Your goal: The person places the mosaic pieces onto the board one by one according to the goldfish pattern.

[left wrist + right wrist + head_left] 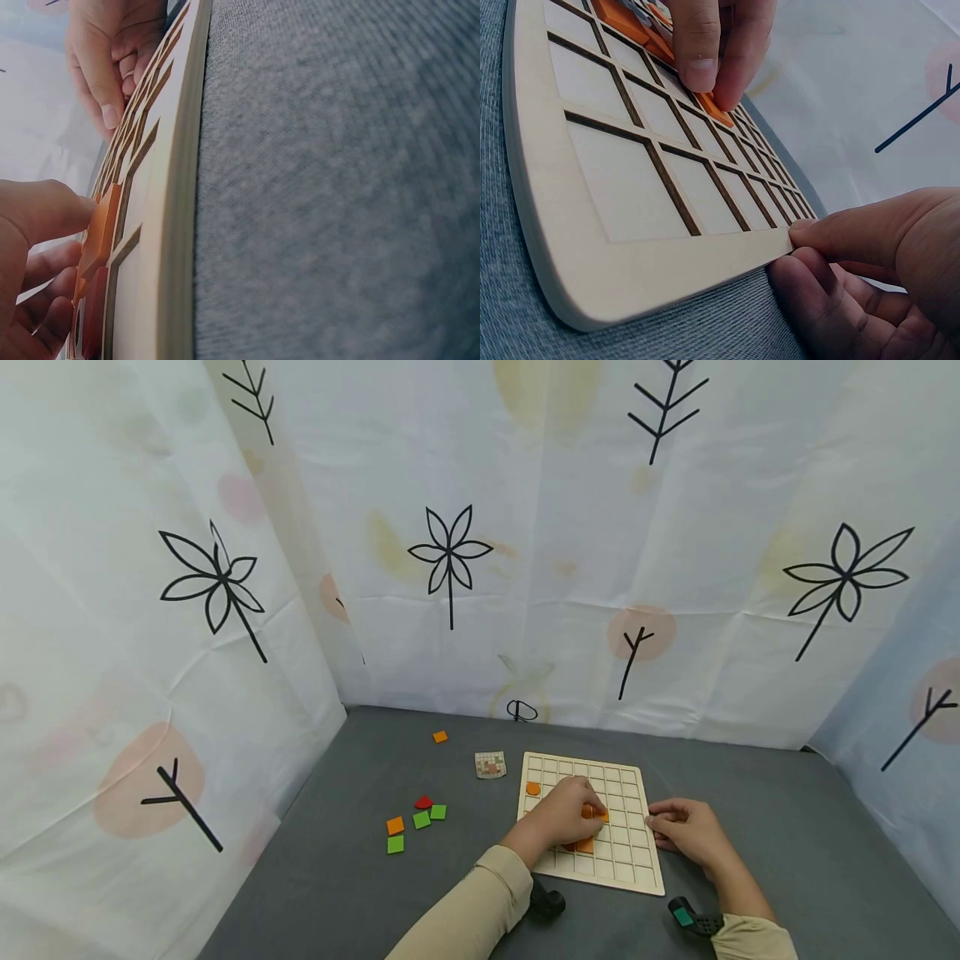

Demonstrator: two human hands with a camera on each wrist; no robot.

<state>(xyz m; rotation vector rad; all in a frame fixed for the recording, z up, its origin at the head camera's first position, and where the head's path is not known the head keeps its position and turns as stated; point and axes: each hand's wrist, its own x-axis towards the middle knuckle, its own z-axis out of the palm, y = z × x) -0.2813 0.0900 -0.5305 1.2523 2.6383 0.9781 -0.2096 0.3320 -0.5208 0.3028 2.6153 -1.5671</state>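
Observation:
A pale wooden grid board [633,860] lies on the grey cloth, divided into square cells. My left hand [564,810] reaches over its middle, thumb and finger pinching a small orange tile [718,111] at the cells. Beneath that hand, more orange pieces [585,845] sit on the board, partly hidden by the fingers. A dark red piece [94,311] shows beside an orange one in the left wrist view. An orange disc [533,788] occupies a cell at the upper left. My right hand [690,833] grips the board's right edge, thumb on top and fingers curled at the side.
Left of the board lie several green tiles [438,812], an orange tile [395,826] and a red piece [423,802]. Another orange tile [440,737] is farther back. A small patterned card [491,765] rests near the board's far left corner. Printed white curtains [555,635] enclose the table.

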